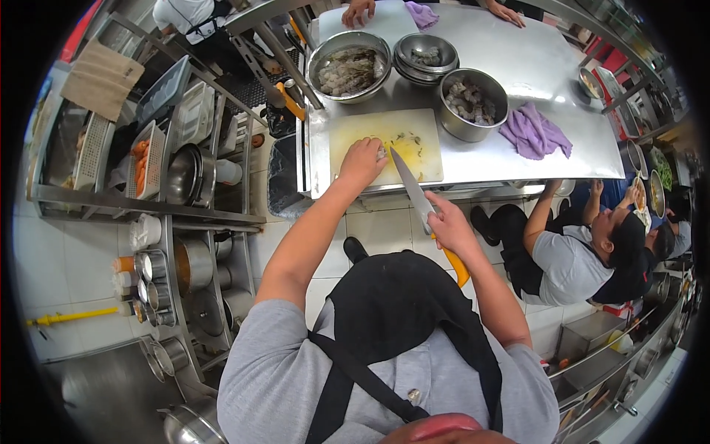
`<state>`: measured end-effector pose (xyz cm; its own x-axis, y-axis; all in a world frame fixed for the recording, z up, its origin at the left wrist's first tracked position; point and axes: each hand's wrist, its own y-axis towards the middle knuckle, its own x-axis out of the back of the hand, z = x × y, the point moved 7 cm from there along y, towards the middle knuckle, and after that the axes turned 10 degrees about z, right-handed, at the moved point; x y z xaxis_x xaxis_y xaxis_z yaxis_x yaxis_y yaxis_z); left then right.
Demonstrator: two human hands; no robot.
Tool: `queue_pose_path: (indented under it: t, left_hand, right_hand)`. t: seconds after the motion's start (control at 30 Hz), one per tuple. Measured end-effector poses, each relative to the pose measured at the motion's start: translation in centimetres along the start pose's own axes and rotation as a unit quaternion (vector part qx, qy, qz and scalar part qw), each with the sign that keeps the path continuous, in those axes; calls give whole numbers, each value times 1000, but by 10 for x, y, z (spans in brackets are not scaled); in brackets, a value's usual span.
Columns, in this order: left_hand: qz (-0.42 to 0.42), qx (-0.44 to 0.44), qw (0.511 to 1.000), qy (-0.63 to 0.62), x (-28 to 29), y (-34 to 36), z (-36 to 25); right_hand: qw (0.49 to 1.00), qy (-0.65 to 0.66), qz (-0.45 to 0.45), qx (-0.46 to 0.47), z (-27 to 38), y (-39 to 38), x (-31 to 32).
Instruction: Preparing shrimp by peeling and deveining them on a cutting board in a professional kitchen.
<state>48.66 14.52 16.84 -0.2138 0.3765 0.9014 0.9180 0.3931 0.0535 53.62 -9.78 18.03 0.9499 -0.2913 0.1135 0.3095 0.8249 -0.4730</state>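
My right hand (450,224) grips a large kitchen knife (411,185) with a yellow handle; its blade points away from me. The knife tip is over the cutting board (351,133), a pale board with a wet yellowish patch. On the board's near part, my left hand (361,161) is closed with its fingertips pressed on a small greyish shrimp (381,153), mostly hidden by the fingers. The blade tip is just right of it. Dark scraps (407,140) lie scattered on the board.
Beyond the board stand a wide bowl of shrimp (347,72), stacked metal bowls (427,58) and a deep pot of shrimp (473,103). A purple cloth (536,132) lies on the steel table (577,152). A co-worker (584,255) is at right; another person's hands (358,12) rest at the far edge.
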Motion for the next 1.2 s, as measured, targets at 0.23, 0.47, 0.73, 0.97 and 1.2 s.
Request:
queue_pose_path:
  t: [0.23, 0.47, 0.73, 0.97, 1.2]
  left_hand:
    - [4, -6, 1000, -27, 1, -3, 0]
    - [51, -25, 998, -21, 1, -5, -1]
    - [76, -30, 996, -18, 5, -9, 1]
    - [65, -56, 996, -2, 7, -10, -3]
    - [85, -59, 995, 8, 6, -12, 0]
  right_hand:
    - [999, -14, 40, -16, 11, 6, 2]
    - [997, -73, 33, 6, 26, 2, 7]
    - [971, -223, -33, 78, 28, 4, 16]
    - [967, -245, -29, 67, 26, 7, 10]
    - [959, -270, -47, 70, 32, 3, 10]
